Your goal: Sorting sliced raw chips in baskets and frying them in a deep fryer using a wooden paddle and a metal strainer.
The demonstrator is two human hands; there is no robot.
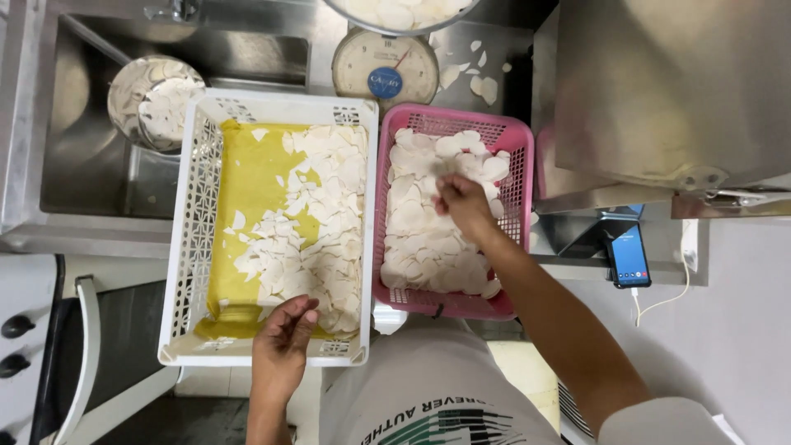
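head view: right hand [463,202] pinches white slices [424,239] in the pink basket [517,165]. left hand [283,338], fingers loosely curled and empty, hovers at the near edge of the white crate [188,222], just left.

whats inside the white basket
The white basket holds a yellow liner with thin white slices spread mostly over its right half. The left hand hovers at its near edge. The basket's bottom under the liner and slices is covered.
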